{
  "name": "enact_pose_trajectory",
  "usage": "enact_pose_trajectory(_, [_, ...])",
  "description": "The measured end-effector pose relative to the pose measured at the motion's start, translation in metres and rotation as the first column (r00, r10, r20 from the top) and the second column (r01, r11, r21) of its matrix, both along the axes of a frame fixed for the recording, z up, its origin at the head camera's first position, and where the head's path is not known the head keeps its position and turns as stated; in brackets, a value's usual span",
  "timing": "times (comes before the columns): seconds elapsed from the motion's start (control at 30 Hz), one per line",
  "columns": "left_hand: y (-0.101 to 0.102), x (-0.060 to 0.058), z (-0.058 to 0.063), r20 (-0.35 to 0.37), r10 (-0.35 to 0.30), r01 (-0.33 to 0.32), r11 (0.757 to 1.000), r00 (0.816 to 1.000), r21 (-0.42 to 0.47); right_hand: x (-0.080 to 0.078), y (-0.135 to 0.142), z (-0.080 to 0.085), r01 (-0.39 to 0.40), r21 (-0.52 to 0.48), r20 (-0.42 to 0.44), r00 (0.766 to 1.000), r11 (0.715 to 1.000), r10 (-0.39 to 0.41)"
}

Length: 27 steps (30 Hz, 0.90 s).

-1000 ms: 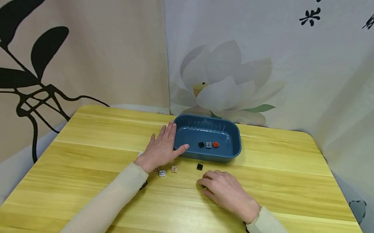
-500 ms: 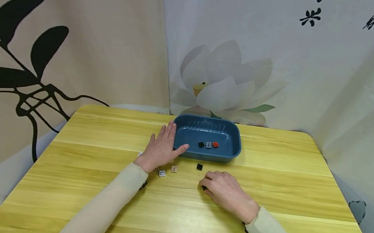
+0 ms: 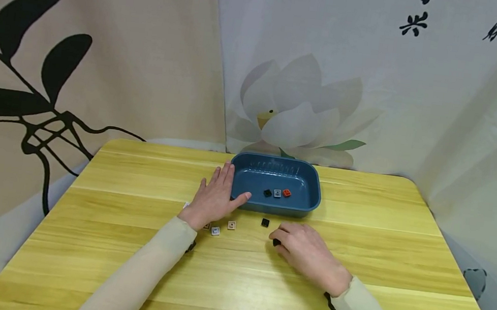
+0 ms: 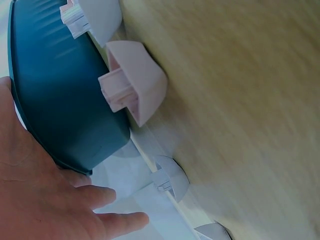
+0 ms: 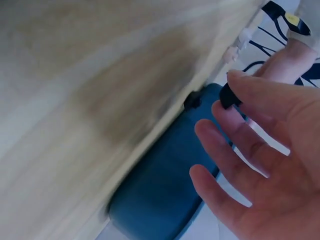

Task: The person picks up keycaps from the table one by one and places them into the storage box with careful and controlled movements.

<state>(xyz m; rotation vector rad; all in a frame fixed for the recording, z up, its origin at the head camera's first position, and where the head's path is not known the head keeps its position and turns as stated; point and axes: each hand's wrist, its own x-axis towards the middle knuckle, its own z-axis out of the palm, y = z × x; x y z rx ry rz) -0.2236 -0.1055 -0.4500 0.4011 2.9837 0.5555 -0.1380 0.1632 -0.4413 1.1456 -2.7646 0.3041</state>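
Note:
My right hand (image 3: 306, 253) pinches a black keycap (image 5: 228, 97) between thumb and index finger, close over the table to the right of the loose keycaps. The other fingers spread loosely in the right wrist view. My left hand (image 3: 212, 199) lies against the left side of a blue tray (image 3: 272, 210), fingers straight and thumb at its front left corner. Inside the tray are a black keycap (image 3: 267, 193), a white keycap (image 3: 277, 193) and an orange-red keycap (image 3: 287, 192). Another black keycap (image 3: 265, 222) lies just in front of the tray.
Around my left wrist lie a pale pink keycap (image 3: 232, 225), a white keycap (image 3: 215, 231) and others partly hidden by it. In the left wrist view the pink keycap (image 4: 142, 82) shows its stem. Printed curtains (image 3: 148, 62) hang behind the wooden table (image 3: 362, 209).
My right hand has closed on the black keycap, lifted it slightly and shifted a little to the right. The left hand and the tray have stayed where they were.

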Motion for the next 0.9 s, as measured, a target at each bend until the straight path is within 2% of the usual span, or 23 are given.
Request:
enact_pose_trajectory(0.13, [0.0, 0.001, 0.001, -0.009, 0.001, -0.001, 1.0, 1.0, 0.004, -0.002, 0.002, 0.006, 0.026, -0.015, 0.001, 1.0, 1.0, -0.026])
enact_pose_trajectory(0.37, [0.001, 0.001, 0.001, -0.005, 0.004, -0.004, 1.0, 1.0, 0.008, -0.006, 0.007, 0.013, 0.041, -0.072, -0.059, 0.997, 0.997, -0.046])
enact_pose_trajectory(0.53, [0.0, 0.001, 0.001, -0.008, 0.004, -0.004, 1.0, 1.0, 0.007, -0.01, 0.009, 0.019, 0.082, -0.079, -0.08, 0.993, 0.994, -0.088])
enact_pose_trajectory(0.9, [0.0, 0.001, 0.001, -0.008, -0.003, 0.003, 1.0, 1.0, 0.005, -0.017, 0.019, 0.032, 0.148, -0.177, -0.063, 0.985, 0.973, -0.161])
